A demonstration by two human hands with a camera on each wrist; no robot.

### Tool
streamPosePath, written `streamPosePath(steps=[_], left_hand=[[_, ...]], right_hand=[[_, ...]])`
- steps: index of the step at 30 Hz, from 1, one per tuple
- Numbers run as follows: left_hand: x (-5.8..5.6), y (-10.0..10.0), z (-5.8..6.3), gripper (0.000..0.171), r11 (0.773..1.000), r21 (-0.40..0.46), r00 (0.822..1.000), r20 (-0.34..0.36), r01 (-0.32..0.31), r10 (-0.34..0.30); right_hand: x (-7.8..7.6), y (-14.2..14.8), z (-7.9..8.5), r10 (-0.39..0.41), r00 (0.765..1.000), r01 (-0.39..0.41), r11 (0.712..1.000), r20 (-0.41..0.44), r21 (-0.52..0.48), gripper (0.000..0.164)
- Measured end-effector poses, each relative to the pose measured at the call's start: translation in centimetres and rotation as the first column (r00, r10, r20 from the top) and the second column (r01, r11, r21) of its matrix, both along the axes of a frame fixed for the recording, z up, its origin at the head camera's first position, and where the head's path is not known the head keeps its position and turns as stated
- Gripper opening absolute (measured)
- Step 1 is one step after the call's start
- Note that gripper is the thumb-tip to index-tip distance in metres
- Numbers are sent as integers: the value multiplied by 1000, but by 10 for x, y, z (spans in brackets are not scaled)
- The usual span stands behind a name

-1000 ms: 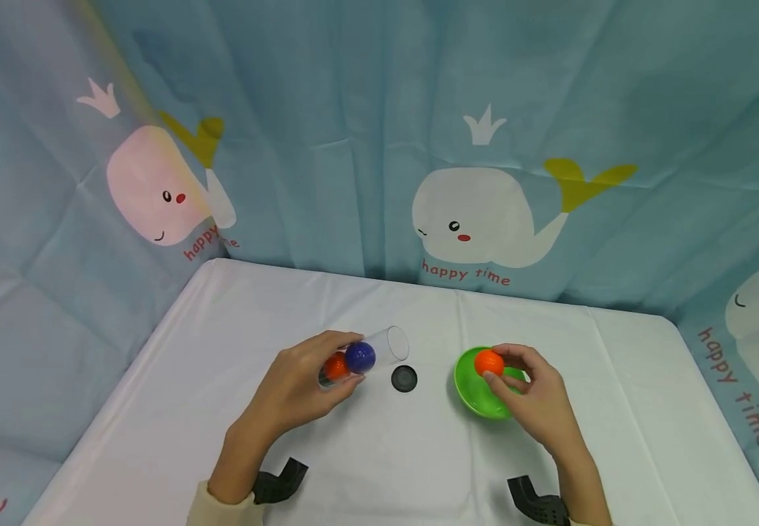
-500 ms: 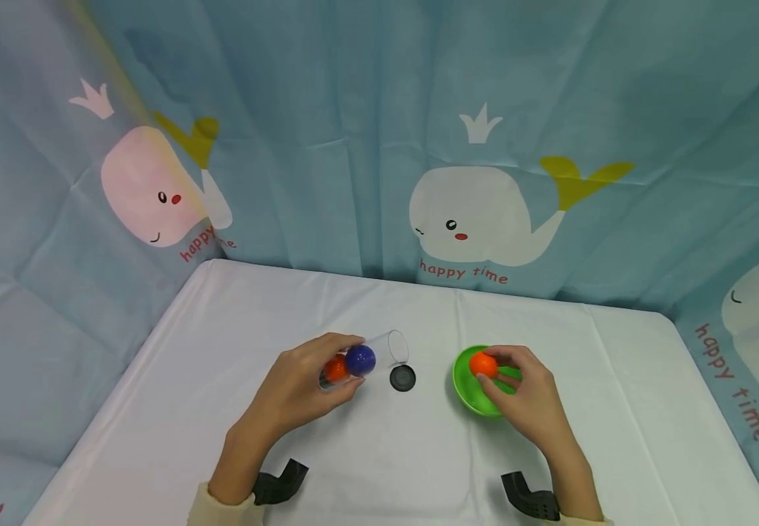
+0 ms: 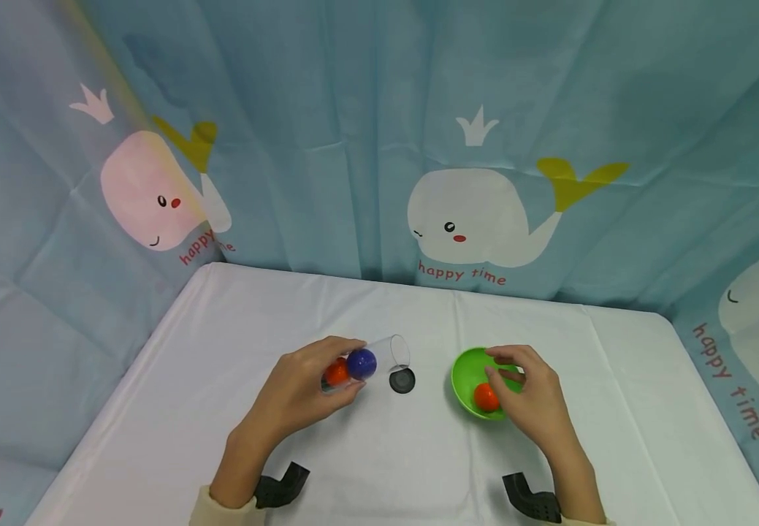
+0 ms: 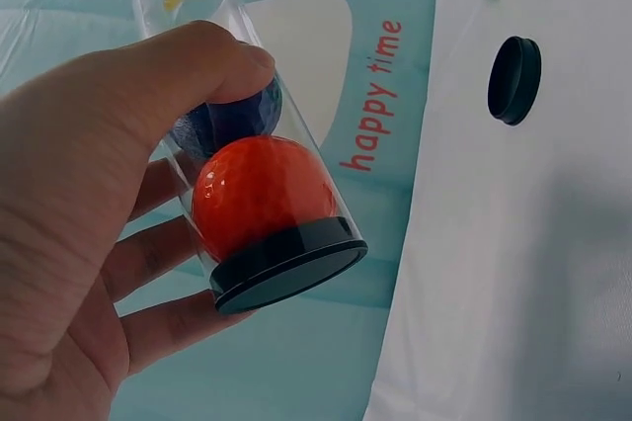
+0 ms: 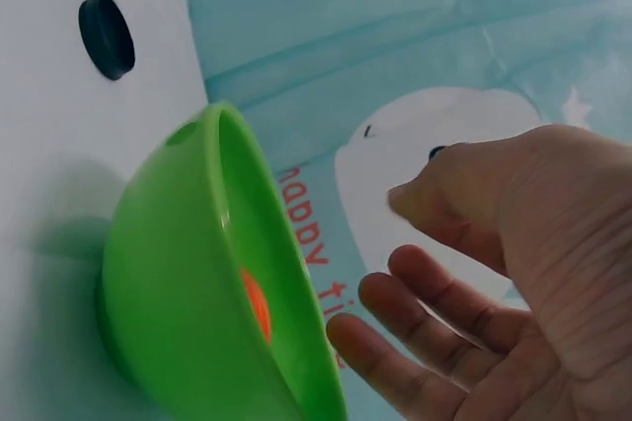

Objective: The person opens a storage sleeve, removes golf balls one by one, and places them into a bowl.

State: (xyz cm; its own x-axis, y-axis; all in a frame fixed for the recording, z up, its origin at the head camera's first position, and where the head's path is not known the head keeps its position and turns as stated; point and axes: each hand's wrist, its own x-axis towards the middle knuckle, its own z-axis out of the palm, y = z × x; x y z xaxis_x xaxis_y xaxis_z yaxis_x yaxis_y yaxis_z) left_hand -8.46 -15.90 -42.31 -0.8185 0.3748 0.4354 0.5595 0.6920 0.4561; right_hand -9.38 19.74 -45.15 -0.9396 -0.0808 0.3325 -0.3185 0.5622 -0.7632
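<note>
My left hand grips a clear plastic tube, tilted with its uncovered end toward the right. Inside it, a red-orange ball sits against the black end cap, and a blue ball lies beside that one, partly behind my thumb in the left wrist view. Over the green bowl is my right hand, thumb and fingers apart with nothing between them. An orange ball lies in the bowl; only a sliver of it shows past the rim in the right wrist view.
A loose black cap lies on the white tablecloth between the tube and the bowl. Behind the table hangs a blue curtain with whale prints. Each wrist wears a black bracket.
The right hand has let go of the orange ball, which has dropped into the green bowl. The left hand still holds the tube in nearly the same place.
</note>
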Motion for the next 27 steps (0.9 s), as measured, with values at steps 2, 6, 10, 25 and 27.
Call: streamPosePath(steps=[2,6,10,25,27], left_hand=[[0,0,-1,54,1000,3,1000,-9,7,-7],[0,0,-2,53,1000,-2,1000,-23,18,-18],[0,0,0,54,1000,-20,1000,-22,12,-12],[1,1,2,54,998,-59,998,-68,10,-14],[1,1,2,54,998,-64,997,-77,1,-6]], right_hand=[[1,-1,1,10,1000,-10,1000,-11,-20,23],[3,-4,4,28,999,-29,998,-27,-57,20],[4,-9,8,53,999,-54,993,-13,-108,18],[8,-34,11,201,977,-183,958,66,-221,25],[8,-37,12,225,972,-202,949,69,-244,25]])
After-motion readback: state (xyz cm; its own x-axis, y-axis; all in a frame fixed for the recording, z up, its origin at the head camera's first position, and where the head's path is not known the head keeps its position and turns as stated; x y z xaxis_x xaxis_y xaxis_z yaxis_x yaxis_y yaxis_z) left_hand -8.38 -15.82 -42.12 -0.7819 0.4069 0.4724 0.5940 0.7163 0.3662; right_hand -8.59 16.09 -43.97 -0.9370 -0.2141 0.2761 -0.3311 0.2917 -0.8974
